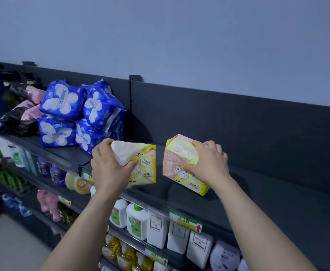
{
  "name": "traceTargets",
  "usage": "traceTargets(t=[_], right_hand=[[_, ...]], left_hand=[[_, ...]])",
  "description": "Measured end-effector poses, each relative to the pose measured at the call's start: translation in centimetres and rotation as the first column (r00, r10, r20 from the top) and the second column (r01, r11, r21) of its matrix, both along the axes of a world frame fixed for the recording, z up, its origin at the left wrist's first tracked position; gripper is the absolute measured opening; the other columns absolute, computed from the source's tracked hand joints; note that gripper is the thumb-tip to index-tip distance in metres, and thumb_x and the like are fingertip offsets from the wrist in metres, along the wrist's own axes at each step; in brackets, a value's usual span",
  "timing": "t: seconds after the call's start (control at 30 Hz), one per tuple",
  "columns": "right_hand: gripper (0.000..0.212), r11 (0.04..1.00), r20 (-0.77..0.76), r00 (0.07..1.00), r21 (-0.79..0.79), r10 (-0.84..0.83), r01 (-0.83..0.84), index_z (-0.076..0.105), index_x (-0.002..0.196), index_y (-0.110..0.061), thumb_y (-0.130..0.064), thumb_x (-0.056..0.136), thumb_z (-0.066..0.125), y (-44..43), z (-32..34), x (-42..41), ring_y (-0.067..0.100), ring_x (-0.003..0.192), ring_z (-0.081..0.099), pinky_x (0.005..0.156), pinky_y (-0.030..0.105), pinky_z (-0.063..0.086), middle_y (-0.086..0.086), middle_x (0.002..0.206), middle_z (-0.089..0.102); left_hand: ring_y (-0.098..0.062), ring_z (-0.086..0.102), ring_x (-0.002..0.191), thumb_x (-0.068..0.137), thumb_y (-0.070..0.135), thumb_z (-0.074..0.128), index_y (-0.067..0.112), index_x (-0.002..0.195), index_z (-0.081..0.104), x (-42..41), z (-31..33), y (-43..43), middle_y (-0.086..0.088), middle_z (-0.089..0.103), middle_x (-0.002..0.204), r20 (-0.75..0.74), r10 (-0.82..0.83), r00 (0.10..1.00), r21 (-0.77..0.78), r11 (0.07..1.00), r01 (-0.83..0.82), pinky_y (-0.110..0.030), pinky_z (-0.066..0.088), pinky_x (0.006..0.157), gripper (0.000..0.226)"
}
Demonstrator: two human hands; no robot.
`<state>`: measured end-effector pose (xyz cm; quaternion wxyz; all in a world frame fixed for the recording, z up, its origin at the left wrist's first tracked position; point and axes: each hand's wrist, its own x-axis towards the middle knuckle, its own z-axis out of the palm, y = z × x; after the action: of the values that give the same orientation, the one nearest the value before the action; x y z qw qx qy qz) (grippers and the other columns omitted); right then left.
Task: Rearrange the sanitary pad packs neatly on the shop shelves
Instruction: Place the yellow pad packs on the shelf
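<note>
Head view: I hold one pad pack in each hand above the front part of the top shelf [267,196].

1. Left side. My left hand [109,167] grasps the yellow pack [142,163] at its upper left end. The fingers curl over the cream-coloured top fold and the thumb presses on the printed front. The pack extends right and down from the grip. Its printed front, with a cartoon figure, faces me. The long axis runs from upper left to lower right, so the pack is tilted rather than upright. Its lower edge hangs over the front lip of the shelf; I cannot tell whether it touches.

2. Right side. My right hand [209,163] grasps the orange pack [176,161] at its upper right corner. The fingers wrap over the top and the thumb lies across the front. The pack sits left of and below the grip. Its long axis runs nearly top to bottom, with the lower end leaning right. The printed front faces me and slightly left. The lower corner is at the shelf surface; contact cannot be confirmed.

3. Spacing. The two packs are just beside each other, apart, with a narrow strip of dark shelf between them.

4. Surroundings. Blue packs [76,114] are stacked unevenly on the same shelf to the left, against the dark back panel [238,124]. Black and pink packs [21,116] lie further left. White bottles [136,220] and white cartons [177,239] stand on the shelf below.
</note>
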<state>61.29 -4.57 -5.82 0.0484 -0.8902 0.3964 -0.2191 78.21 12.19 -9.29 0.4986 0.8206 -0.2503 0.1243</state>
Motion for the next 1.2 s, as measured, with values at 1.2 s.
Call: traceTargets(t=[1.2], right_hand=[[0.054, 0.997, -0.113, 0.992, -0.041, -0.064, 0.06, 0.052, 0.131, -0.025, -0.058, 0.088, 0.052, -7.8, -3.9, 21.4, 0.026, 0.137, 0.027, 0.114, 0.046, 0.015, 0.006, 0.142, 0.041]], left_hand=[[-0.034, 0.04, 0.123, 0.069, 0.027, 0.078, 0.015, 0.113, 0.059, 17.6, -4.6, -9.7, -0.012, 0.046, 0.133, 0.272, -0.138, 0.952, 0.236, 0.969, 0.073, -0.053, 0.036, 0.101, 0.05]])
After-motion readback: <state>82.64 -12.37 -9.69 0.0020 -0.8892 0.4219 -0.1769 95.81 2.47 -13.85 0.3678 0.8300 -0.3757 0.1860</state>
